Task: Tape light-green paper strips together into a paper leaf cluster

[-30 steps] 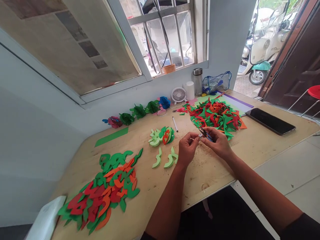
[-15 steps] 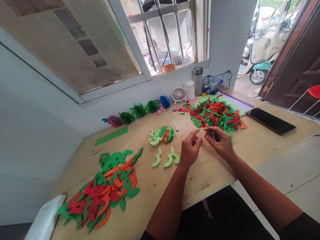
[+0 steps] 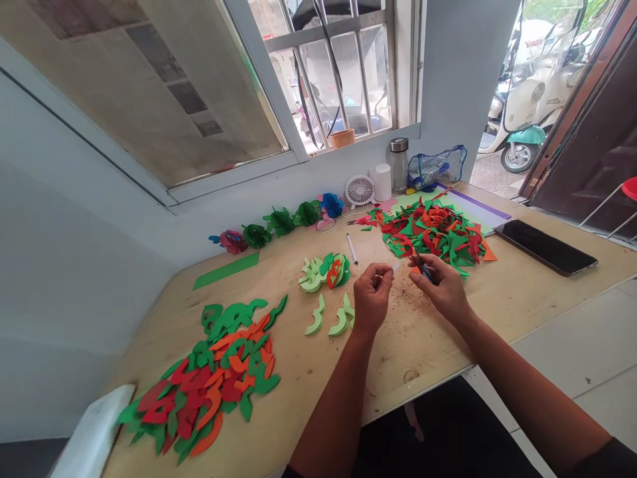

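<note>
Head feed, all places taken from the white pen [image 3: 352, 249] on the desk [image 3: 328, 392]. Against the frame half a second back, I see the two hands drawn apart: then the small white piece [image 3: 395, 267] sat between both sets of fingertips, now only the left hand [image 3: 373, 290] has it and a clear gap shows. A second back the scissors [image 3: 423, 268] had their blades up against it. My view has also tilted slightly; the piles lie as they did.

White piece: right of the pen and a little nearer the wearer, sticking out of the left fingertips. Its lower part is hidden by them; outline too small for me to make out. Scissors handles lost inside the right hand [image 3: 440, 287]; dark blades blur against the scrap pile [image 3: 432, 229] right of the pen, and I cannot tell how far they are spread. A bit of orange shows by the right fingertips, held or lying behind, unclear. The left hand cuts off the edge of the nearest pale green cutouts [image 3: 340, 322], on the pen's near side. Both sleeves run out of frame.

Pose: left hand pinching, thumb against curled fingers, just to the near right of the pen. Right hand gripping the scissors, farther right, fingers wrapped, thumb toward the left hand. Forearms rest low over the desk edge, converging
</note>
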